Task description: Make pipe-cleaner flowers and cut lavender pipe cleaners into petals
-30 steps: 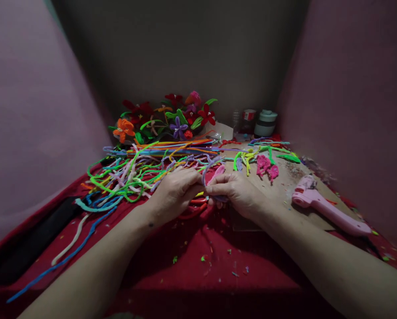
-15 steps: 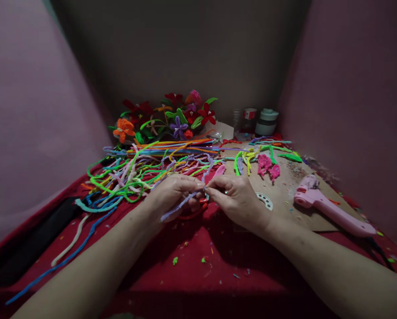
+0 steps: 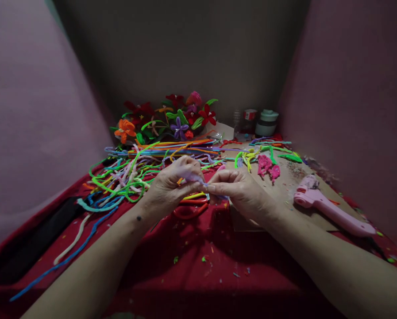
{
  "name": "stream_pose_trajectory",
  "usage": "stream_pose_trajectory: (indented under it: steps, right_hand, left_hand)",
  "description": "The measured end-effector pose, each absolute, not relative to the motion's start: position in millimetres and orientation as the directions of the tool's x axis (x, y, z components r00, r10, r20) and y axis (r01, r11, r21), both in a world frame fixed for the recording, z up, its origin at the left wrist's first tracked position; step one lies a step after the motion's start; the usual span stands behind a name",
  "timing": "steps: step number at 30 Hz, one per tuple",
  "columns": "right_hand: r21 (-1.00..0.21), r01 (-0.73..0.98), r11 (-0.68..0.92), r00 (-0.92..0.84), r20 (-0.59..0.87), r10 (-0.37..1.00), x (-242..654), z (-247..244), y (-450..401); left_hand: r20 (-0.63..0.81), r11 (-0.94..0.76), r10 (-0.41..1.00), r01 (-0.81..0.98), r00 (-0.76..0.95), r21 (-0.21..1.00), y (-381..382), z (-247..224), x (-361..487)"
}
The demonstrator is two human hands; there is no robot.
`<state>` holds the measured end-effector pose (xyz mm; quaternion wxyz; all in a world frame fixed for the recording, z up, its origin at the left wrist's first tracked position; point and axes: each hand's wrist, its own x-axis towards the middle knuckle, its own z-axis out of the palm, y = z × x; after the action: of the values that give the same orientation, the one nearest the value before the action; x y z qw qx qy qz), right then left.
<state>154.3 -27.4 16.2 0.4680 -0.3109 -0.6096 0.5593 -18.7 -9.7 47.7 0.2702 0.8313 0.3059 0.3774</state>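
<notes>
A light purple pipe cleaner (image 3: pixel 201 180) is pinched between my two hands, blurred where it passes my left fingers. My left hand (image 3: pixel 176 179) is closed on one part of it, fingers curled over. Close beside it, my right hand (image 3: pixel 240 190) grips the same pipe cleaner between thumb and forefinger, and a short purple piece shows below those fingertips. Under my hands, red-handled scissors (image 3: pixel 188 213) lie on the red cloth (image 3: pixel 185 274), partly covered by my left hand.
A tangle of coloured pipe cleaners (image 3: pixel 128 179) spreads at the left, before fuzzy flowers (image 3: pixel 178 128). On the right, a cardboard sheet (image 3: pixel 284 212) bears pink pieces (image 3: pixel 267 167) and a pink glue gun (image 3: pixel 331 208). A lidded jar (image 3: pixel 267 122) stands behind; a black object (image 3: pixel 35 241) lies left.
My left hand has turned over and risen slightly, swinging the purple pipe cleaner's loose end away from the lower left. The scissors' handles show more now. My right hand keeps its pinch.
</notes>
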Motion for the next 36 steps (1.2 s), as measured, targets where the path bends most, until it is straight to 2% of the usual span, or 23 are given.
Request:
stream_pose_trajectory:
  steps: [3,5,7,9,11,14,18,26,32,36]
  right_hand:
    - [-0.897,0.112,0.427,-0.299,0.38,0.875,152,16,-31]
    - [-0.718,0.319,0.619,-0.281,0.553,0.785,151,14,-34]
    - [-0.553,0.441,0.707,-0.292,0.657,0.695,150,12,-36]
    - [-0.555,0.462,0.692,-0.272,0.654,0.706,149,11,-36]
    - [-0.672,0.41,0.617,-0.235,0.575,0.783,148,11,-35]
    - [-0.855,0.244,0.457,-0.238,0.404,0.883,146,12,-31]
    - [-0.965,0.123,0.234,-0.193,0.208,0.959,147,15,-27]
    - [-0.982,-0.19,0.008,-0.316,0.069,0.946,150,14,-25]
    - [-0.966,-0.255,-0.034,-0.28,0.04,0.959,146,12,-24]
    - [-0.964,-0.266,-0.031,-0.321,0.058,0.945,146,7,-21]
  left_hand:
    - [0.219,-0.425,0.831,0.33,0.511,0.843,-10,44,-18]
    - [0.022,-0.212,0.853,0.308,0.521,0.928,-10,41,-17]
    - [-0.052,-0.105,0.849,0.263,0.526,0.959,-11,40,-17]
    - [-0.029,-0.106,0.86,0.234,0.509,0.967,-11,40,-16]
    - [0.023,-0.152,0.877,0.232,0.479,0.961,-12,42,-16]
    - [0.089,-0.207,0.896,0.233,0.435,0.95,-11,45,-15]
    - [0.126,-0.216,0.926,0.224,0.356,0.95,-6,45,-16]
    - [0.135,-0.174,0.941,0.099,0.31,0.98,-3,40,-18]
    - [0.112,-0.164,0.932,0.127,0.345,0.978,-5,40,-15]
    - [0.069,-0.127,0.944,0.162,0.321,0.979,-6,42,-14]
